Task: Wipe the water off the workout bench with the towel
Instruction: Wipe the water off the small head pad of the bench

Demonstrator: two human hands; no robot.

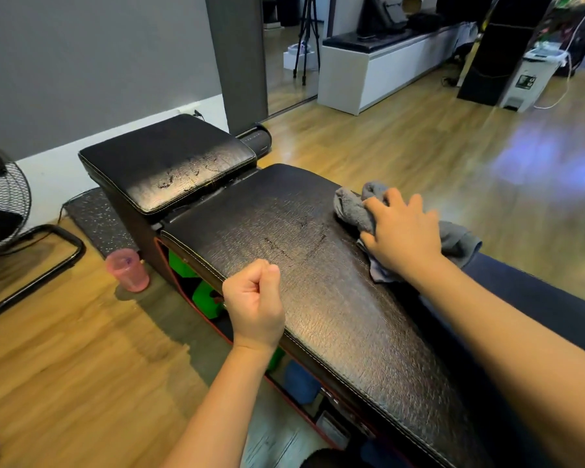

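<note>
On the bench's [318, 282] right edge, the right hand [402, 231] presses the bunched towel [352, 207]; the left hand [254, 298] is fisted, empty. Droplets on the headrest [169, 163] may get missed.

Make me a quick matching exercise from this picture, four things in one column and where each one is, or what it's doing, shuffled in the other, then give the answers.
Things:
1. grey towel
2. pink cup
3. left hand
4. fan

Places or states:
A. on the wooden floor beside the bench
B. fist closed, holding nothing
C. under the right hand, on the bench's far edge
D. at the left edge of the view

Pairs: 1-C, 2-A, 3-B, 4-D
</note>
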